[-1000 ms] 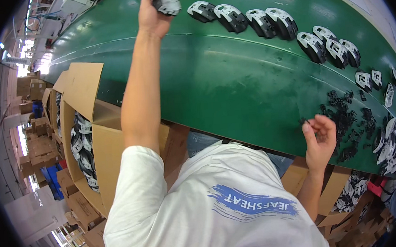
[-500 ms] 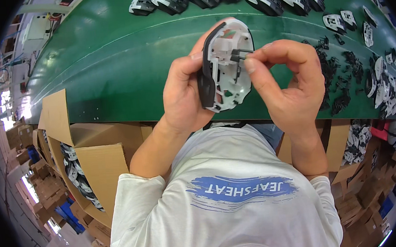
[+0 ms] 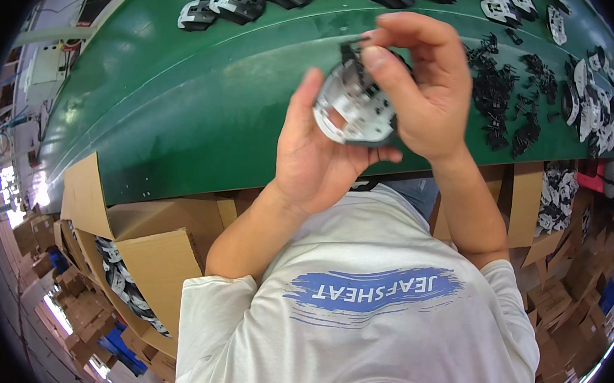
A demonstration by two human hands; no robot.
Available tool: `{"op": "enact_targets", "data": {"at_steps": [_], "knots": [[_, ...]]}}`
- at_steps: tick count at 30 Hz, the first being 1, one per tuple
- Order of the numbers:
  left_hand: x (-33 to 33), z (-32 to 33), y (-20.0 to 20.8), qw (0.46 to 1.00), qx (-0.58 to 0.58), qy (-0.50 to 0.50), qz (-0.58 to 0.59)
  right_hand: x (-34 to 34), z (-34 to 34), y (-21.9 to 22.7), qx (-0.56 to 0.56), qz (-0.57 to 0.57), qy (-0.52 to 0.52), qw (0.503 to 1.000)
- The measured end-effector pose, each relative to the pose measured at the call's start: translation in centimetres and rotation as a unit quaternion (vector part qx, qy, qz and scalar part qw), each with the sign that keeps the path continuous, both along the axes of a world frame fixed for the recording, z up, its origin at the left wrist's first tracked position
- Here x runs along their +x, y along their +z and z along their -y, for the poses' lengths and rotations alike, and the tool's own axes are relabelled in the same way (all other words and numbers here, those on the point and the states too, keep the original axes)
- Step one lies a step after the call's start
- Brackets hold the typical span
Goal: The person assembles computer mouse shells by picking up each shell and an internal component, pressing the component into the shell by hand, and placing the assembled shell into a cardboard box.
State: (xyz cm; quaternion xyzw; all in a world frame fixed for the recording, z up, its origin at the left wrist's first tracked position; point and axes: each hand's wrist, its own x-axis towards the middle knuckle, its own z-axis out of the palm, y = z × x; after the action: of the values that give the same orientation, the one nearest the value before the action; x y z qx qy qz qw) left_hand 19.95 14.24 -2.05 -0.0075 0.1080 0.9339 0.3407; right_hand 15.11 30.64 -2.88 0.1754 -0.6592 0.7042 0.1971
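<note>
A white and black computer mouse shell (image 3: 355, 111) is tilted above the green table, its white inner side showing. My left hand (image 3: 318, 151) cradles it from below, with the thumb raised beside its left edge and the fingers under it. My right hand (image 3: 428, 87) is at the shell's far right side. Its thumb and forefinger pinch a small black plastic part (image 3: 349, 55) at the far end of the shell. Motion blur hides how that part sits against the shell.
Several mouse shells (image 3: 238, 5) line the far side of the green table (image 3: 173, 115). Small black plastic parts (image 3: 493, 89) lie heaped at the right, next to piled white shells (image 3: 604, 117). Open cardboard boxes (image 3: 158, 248) with shells inside stand below the near edge.
The mouse shell has turned from upright on its side to lying tilted, inner face up. My left hand has loosened around it. My right hand has moved up to the shell's far end.
</note>
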Motion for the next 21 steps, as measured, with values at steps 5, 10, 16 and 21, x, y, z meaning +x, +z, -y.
{"op": "enact_targets", "data": {"at_steps": [5,10,16,21], "knots": [[0.7,1.2,0.6,0.975,-0.189,0.108,-0.05,2.4,-2.0,2.3,0.044,-0.002,-0.014,0.999],[1.2,0.6,0.8,0.947,-0.253,0.146,-0.132,2.7,-1.7,2.3,0.271,-0.076,-0.082,0.956],[1.8,0.3,0.2,0.928,-0.3,0.129,-0.18,2.7,-1.7,1.9,0.355,-0.154,-0.133,0.912],[2.2,-0.3,0.4,0.925,-0.319,0.119,-0.166,3.5,-1.9,1.0,0.357,-0.139,-0.137,0.913]]}}
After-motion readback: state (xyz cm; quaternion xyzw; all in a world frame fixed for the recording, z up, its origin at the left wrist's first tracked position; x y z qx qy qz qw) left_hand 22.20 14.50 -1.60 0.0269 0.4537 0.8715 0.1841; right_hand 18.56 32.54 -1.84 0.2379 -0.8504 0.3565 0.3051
